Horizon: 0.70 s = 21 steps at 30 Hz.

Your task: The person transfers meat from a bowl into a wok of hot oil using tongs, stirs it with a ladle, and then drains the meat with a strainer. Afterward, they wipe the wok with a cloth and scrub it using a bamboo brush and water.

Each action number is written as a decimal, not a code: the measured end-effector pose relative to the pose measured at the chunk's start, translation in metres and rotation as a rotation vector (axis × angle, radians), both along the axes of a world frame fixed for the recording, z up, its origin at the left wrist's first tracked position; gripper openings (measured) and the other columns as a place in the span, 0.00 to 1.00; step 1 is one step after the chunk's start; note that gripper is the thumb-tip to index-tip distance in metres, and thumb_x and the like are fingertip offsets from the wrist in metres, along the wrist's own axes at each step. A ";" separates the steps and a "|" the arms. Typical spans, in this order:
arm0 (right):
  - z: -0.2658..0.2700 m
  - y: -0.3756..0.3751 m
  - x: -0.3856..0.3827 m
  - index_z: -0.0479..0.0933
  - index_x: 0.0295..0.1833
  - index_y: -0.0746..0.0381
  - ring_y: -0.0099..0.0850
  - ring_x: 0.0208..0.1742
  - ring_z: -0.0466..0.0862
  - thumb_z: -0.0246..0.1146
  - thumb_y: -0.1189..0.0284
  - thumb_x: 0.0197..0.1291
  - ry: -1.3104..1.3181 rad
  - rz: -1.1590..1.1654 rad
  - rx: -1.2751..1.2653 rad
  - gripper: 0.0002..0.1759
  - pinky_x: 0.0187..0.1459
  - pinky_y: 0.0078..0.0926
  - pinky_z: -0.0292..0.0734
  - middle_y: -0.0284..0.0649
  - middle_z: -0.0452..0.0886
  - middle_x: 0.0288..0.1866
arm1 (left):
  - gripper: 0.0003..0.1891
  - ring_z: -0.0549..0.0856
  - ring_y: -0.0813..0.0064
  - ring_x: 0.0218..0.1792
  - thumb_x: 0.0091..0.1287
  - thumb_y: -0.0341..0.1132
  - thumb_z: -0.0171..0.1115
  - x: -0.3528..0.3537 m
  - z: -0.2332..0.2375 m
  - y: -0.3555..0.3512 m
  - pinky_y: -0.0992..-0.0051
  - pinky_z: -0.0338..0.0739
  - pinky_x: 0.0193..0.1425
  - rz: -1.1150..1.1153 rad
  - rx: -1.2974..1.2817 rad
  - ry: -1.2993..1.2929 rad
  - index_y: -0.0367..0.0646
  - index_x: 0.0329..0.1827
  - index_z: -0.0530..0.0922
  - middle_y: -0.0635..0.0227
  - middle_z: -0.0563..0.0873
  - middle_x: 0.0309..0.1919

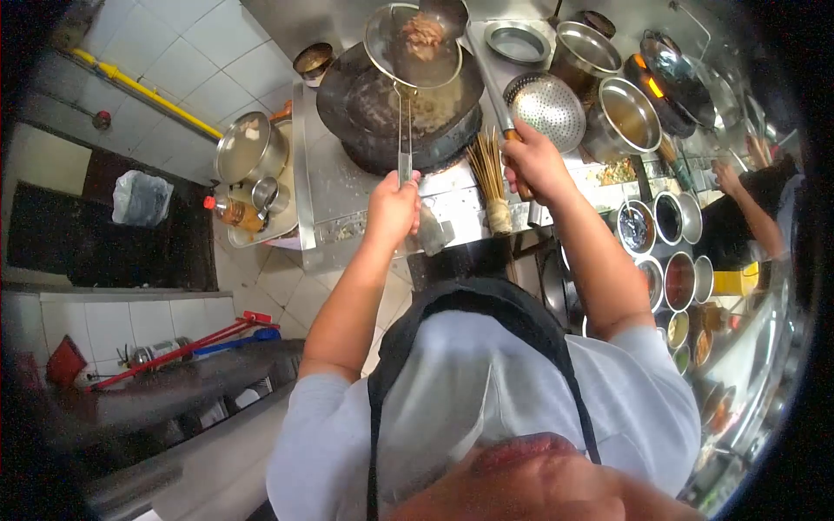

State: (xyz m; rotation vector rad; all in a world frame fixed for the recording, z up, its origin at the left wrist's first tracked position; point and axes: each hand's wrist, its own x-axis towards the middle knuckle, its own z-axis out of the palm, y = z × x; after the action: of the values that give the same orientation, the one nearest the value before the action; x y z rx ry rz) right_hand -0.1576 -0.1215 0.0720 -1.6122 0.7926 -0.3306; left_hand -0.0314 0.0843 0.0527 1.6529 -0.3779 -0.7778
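Note:
My left hand point(393, 208) grips the long handle of a round wire strainer point(408, 52), which hangs over a large black wok point(365, 108) and holds brownish food. My right hand point(534, 161) is closed on the wooden handle of a ladle point(447, 16) whose bowl rests at the strainer's far rim. The wok sits on a steel stove point(326, 187) and has some fried bits in oil at its bottom. A bamboo wok brush point(491, 178) lies on the stove between my two hands.
A perforated colander point(547, 108) and steel pots point(625, 113) stand right of the wok. Seasoning bowls point(669, 217) line the counter at right, where another person's arm point(747, 208) reaches in. A side tray point(252, 234) at left holds a lidded pot point(248, 148) and bottles. Mops point(182, 347) lean lower left.

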 end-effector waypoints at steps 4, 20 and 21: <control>0.004 0.008 -0.002 0.66 0.39 0.60 0.20 0.18 0.69 0.55 0.72 0.65 -0.256 0.081 0.640 0.05 0.16 0.18 0.67 0.34 0.72 0.27 | 0.09 0.71 0.79 0.13 0.71 0.35 0.53 0.011 0.012 -0.012 0.74 0.64 0.13 0.001 0.060 0.069 0.37 0.44 0.74 0.73 0.73 0.18; 0.005 -0.019 -0.133 0.73 0.44 0.63 0.23 0.16 0.74 0.57 0.70 0.59 -0.160 -0.157 0.444 0.10 0.17 0.22 0.71 0.35 0.74 0.24 | 0.11 0.84 0.45 0.30 0.64 0.30 0.51 -0.016 -0.042 -0.088 0.53 0.78 0.36 -0.268 0.227 -0.613 0.32 0.44 0.75 0.44 0.83 0.26; -0.004 -0.019 -0.141 0.71 0.55 0.63 0.24 0.15 0.74 0.57 0.72 0.57 0.049 -0.179 0.187 0.19 0.16 0.23 0.71 0.36 0.75 0.23 | 0.11 0.82 0.41 0.34 0.63 0.30 0.52 -0.024 -0.040 -0.091 0.51 0.77 0.41 -0.271 0.267 -0.671 0.31 0.43 0.75 0.40 0.82 0.29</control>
State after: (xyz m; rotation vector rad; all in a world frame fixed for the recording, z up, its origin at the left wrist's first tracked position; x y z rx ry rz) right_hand -0.2988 -0.1405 0.0679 -1.3821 0.9797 -0.3349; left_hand -0.0550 -0.0068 0.0124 2.1248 -1.0208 -0.4573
